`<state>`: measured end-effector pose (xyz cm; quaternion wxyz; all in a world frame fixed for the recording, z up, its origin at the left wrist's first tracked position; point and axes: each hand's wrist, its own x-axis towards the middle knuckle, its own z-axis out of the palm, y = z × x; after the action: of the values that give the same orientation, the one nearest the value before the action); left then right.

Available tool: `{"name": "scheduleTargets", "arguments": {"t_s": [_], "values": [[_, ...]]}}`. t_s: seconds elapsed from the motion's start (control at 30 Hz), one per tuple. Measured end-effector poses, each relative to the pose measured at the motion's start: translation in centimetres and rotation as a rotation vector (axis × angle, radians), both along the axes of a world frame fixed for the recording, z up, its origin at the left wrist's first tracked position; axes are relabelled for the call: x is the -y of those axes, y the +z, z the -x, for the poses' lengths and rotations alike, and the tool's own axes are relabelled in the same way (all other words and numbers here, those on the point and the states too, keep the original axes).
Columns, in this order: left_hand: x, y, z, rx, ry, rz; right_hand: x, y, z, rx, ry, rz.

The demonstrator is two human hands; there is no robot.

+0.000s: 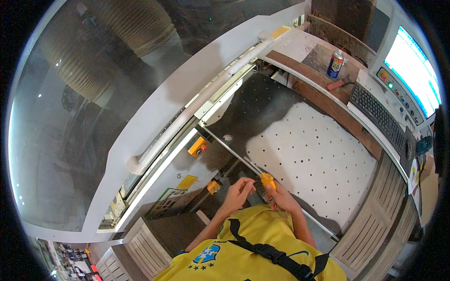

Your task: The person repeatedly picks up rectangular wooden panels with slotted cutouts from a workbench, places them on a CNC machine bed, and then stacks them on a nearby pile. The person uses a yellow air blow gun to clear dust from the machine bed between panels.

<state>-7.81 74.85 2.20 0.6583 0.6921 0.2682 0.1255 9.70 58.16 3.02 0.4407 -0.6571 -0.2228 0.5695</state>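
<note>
In the right hand (285, 200), wrapped around it, sat the yellow tool (267, 180); the left hand (238, 194) curled just beside, any pinch unclear. Beyond both, the dotted bed (293, 146) lay mostly pale, dark farthest off (apparently partway; pale area left).

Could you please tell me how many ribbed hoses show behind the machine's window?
2: the upper hose near the picture's top edge, and the lower hose to its left; more may be hidden.

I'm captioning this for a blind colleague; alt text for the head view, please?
A person's right hand holds a yellow object, left hand beside it, at a dotted black-and-white table; keyboard and lit screen at right.
</note>
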Motion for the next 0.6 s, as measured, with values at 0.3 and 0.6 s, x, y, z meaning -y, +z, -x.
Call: {"name": "scheduleTargets", "arguments": {"t_s": [0.3,0.6], "values": [[0.7,-4.0,0.7,0.073,0.154,0.187,-1.1,-2.4,1.5,0.406,0.165,-0.224],[-0.3,-3.5,0.8,0.057,0.162,0.117,-1.7,-0.9,1.8,0.459,0.196,-0.176]]}}
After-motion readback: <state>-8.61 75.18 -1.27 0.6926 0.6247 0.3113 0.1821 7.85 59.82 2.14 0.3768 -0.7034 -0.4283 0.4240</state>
